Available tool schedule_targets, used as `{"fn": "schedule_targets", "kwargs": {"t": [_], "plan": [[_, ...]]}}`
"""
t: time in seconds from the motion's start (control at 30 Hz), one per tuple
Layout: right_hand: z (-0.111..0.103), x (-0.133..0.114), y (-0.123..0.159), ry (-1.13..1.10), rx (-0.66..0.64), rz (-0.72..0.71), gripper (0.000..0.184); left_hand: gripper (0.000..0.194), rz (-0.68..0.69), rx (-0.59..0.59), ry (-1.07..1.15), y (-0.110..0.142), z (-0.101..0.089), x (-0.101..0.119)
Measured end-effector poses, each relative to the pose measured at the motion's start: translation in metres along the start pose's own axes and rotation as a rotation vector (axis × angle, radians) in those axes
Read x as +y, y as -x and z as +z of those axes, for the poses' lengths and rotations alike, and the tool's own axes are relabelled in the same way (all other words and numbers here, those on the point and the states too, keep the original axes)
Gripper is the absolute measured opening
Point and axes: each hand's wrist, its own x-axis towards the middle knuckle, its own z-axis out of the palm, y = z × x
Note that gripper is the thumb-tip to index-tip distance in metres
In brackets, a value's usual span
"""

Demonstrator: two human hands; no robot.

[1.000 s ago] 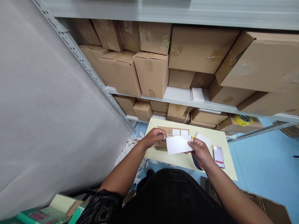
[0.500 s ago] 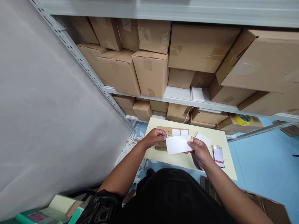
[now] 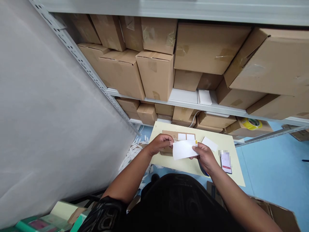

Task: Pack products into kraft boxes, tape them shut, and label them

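My right hand (image 3: 204, 155) grips the right end of a white sheet of paper (image 3: 184, 150), thumb on top; a small yellow mark shows at its upper right corner. At the sheet's upper left corner, the fingers of my left hand (image 3: 161, 143) are pinched together. Below the sheet lies a flat cardboard box (image 3: 166, 150) with two white labels (image 3: 186, 136) on its top. A dark blue object (image 3: 202, 168) shows partly under my right wrist; its kind is hidden.
The pale yellow table (image 3: 235, 178) also bears more white paper (image 3: 209, 143) and a phone (image 3: 226, 162). Behind it, a metal shelf (image 3: 188, 103) is packed with cardboard boxes (image 3: 155, 75). A yellow tape roll (image 3: 251, 123) lies on a box. Paper strips (image 3: 135, 153) litter the floor at left.
Both hands stay on the sheet. The sheet's left edge and my left hand have shifted slightly right, while my right hand has moved slightly left.
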Motion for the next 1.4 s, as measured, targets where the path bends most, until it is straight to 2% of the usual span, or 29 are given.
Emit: {"fn": "schedule_targets", "kwargs": {"t": [0.17, 0.37, 0.53, 0.6, 0.67, 0.7, 0.73, 0.8, 0.9, 1.23, 1.4], "plan": [[0.002, -0.001, -0.001, -0.011, 0.002, 0.014, 0.034, 0.031, 0.003, -0.015, 0.05, 0.0, -0.001, -0.005], [0.001, 0.001, -0.002, 0.006, 0.001, 0.026, 0.035, 0.028, -0.004, 0.001, 0.103, -0.001, 0.003, -0.01], [0.0, 0.014, -0.011, 0.18, -0.009, 0.01, 0.04, 0.029, 0.004, 0.042, 0.183, -0.002, 0.01, -0.018], [0.002, 0.017, -0.012, 0.368, 0.09, -0.117, 0.045, 0.029, 0.012, 0.049, 0.18, -0.002, 0.015, -0.02], [0.008, 0.016, -0.009, 0.568, 0.229, -0.33, 0.047, 0.026, 0.015, 0.046, 0.15, -0.002, 0.02, -0.021], [0.012, 0.013, -0.006, 0.645, 0.259, -0.432, 0.042, 0.024, 0.015, 0.044, 0.13, -0.002, 0.023, -0.021], [0.017, 0.01, -0.002, 0.695, 0.247, -0.513, 0.034, 0.022, 0.014, 0.044, 0.108, -0.002, 0.025, -0.021], [0.027, 0.004, 0.006, 0.721, 0.123, -0.593, 0.02, 0.019, 0.017, 0.046, 0.064, -0.003, 0.031, -0.02], [0.041, -0.002, 0.012, 0.635, -0.005, -0.541, 0.018, 0.016, 0.044, 0.067, -0.002, -0.003, 0.037, -0.019], [0.057, 0.005, -0.001, 0.382, 0.068, -0.274, 0.025, 0.012, 0.114, 0.213, -0.133, -0.001, 0.042, -0.024], [0.06, 0.008, -0.007, 0.316, 0.057, -0.196, 0.024, 0.008, 0.123, 0.28, -0.221, 0.001, 0.042, -0.029]]}}
